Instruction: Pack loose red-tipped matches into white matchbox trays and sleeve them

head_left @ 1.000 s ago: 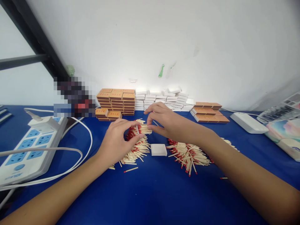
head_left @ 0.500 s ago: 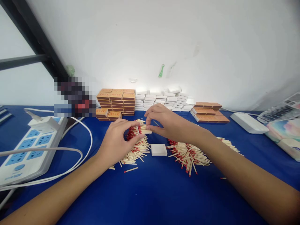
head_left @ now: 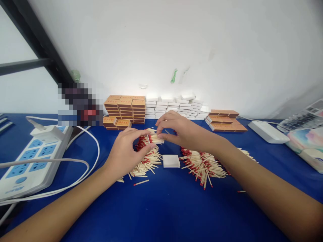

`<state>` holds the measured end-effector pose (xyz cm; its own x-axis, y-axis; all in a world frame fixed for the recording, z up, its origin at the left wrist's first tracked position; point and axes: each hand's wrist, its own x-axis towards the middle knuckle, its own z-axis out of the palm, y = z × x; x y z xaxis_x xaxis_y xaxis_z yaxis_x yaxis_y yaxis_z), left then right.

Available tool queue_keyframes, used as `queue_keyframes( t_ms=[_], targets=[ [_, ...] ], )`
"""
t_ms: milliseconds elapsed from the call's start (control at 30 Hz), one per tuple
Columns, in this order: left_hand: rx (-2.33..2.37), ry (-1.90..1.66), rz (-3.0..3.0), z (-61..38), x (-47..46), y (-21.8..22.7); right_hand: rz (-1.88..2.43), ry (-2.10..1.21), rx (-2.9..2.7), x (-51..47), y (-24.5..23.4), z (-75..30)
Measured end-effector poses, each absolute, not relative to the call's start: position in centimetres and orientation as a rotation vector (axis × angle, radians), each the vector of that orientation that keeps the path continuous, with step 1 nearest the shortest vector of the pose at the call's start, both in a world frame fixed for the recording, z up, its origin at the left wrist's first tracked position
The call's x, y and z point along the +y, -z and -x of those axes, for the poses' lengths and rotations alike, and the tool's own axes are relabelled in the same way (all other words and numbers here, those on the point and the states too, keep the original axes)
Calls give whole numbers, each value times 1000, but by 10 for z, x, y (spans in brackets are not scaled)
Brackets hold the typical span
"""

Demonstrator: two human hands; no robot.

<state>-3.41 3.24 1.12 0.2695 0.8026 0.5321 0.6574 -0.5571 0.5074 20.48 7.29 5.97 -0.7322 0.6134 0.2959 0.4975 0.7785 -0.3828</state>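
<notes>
Both my hands meet above the blue table [head_left: 164, 208], pinching one small bundle of red-tipped matches [head_left: 154, 139] between them. My left hand [head_left: 126, 151] grips its left end with thumb and fingers closed. My right hand [head_left: 180, 131] pinches the right end from above. Below the left hand lies a loose pile of matches [head_left: 146, 160]. A second pile of matches [head_left: 204, 165] lies under my right wrist. Between the two piles sits a small white matchbox tray [head_left: 171, 161].
Stacks of orange matchbox sleeves [head_left: 125, 109] and white trays [head_left: 174, 107] line the wall, with more orange sleeves [head_left: 224, 121] to the right. A blue-and-white power strip [head_left: 30, 158] with white cables lies at left. A white device [head_left: 267, 131] and packets [head_left: 305, 141] sit at right.
Hardly anything differs: my right hand's fingers have shifted slightly on the bundle of matches. My left hand holds still.
</notes>
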Motion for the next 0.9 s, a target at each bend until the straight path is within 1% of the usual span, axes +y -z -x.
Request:
queue_keyframes(
  t_ms=[500,900],
  targets=[
    [1359,-1185,-2302,34,32,-9,827,-510,-2558,80,-59,-210],
    [1340,-1204,-2307,34,31,-10,811,-483,-2539,80,-55,-210]
  ],
)
